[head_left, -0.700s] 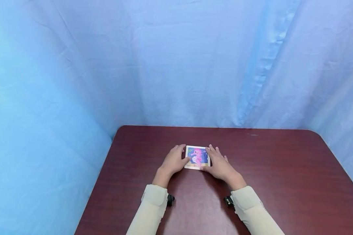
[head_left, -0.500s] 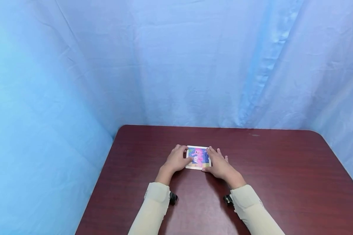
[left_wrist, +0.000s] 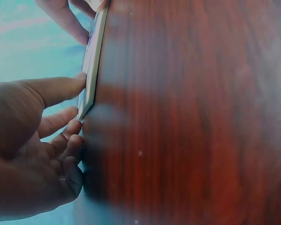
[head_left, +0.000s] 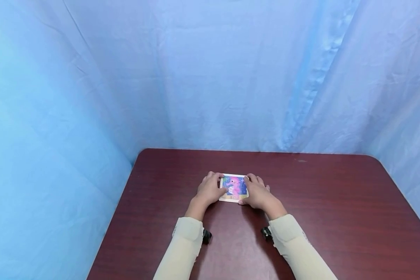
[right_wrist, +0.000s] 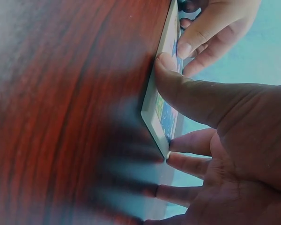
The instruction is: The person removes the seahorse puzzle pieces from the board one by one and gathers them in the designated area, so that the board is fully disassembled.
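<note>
A small squarish picture board (head_left: 235, 188) with a pale rim and a pink seahorse on blue lies flat on the dark red table. My left hand (head_left: 209, 189) holds its left end, thumb on the picture and fingers bent at the left edge. Across the right end, my right hand (head_left: 260, 193) grips the board, with the thumb at the near edge and the index finger near the far right corner. In the right wrist view, the other right fingers (right_wrist: 180, 194) spread beyond the corner. The hands cover parts of both ends of the board.
The brown-red table (head_left: 336, 210) has rounded far corners. Light blue curtains (head_left: 227, 77) hang behind it and along both sides. Dark wrist devices (head_left: 207, 236) show beneath the pale sleeves (head_left: 182, 245).
The right hand's fingers have drawn in closer to the board, and its forearm has shifted slightly left. The left hand keeps its hold. The board stays nearly in place.
</note>
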Motion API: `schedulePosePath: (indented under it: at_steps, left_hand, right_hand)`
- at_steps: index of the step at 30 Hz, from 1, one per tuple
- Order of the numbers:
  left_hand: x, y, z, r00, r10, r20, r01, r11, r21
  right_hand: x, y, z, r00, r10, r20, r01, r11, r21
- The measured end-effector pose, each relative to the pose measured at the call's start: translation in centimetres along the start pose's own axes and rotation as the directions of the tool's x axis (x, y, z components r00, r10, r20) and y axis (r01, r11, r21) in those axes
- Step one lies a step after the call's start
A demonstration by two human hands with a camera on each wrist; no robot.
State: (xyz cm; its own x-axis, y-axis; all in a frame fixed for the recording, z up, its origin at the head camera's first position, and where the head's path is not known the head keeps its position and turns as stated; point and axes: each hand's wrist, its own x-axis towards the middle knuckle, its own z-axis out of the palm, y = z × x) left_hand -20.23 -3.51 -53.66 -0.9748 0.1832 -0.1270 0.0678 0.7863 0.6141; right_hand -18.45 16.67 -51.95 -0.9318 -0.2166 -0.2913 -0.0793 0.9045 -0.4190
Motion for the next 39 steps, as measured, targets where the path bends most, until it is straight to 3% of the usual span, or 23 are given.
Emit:
schedulePosePath:
  at_steps: [10,16,20,26,39]
  left_hand:
    - [-0.1,1.0,0.2,0.999,-0.026,-0.048,0.027,0.999,0.04]
    - [-0.1,1.0,0.5,0.99,-0.003,-0.138,0.011,0.998,0.06]
    - [-0.1,1.0,0.7,0.99,-0.014,-0.138,0.023,0.998,0.062]
    - [0.0,1.2,1.0,0.993,-0.042,-0.107,0.044,0.999,0.021]
    - [0.3,1.8,0.9,0.982,-0.116,-0.15,0.103,0.991,-0.09]
  right_hand:
    - [0.0,-0.3,-0.1,1.0,-0.008,0.011,0.008,1.0,0.013]
    - [-0.3,-0.1,0.2,0.999,-0.02,0.036,0.019,0.999,0.035]
    - [-0.4,0.1,0.4,0.999,-0.024,0.033,0.022,0.999,0.049]
    - [-0.5,0.4,0.5,1.0,-0.014,-0.002,0.014,0.998,0.061]
    - [-0.3,0.7,0.3,0.997,-0.08,-0.016,0.081,0.995,0.052]
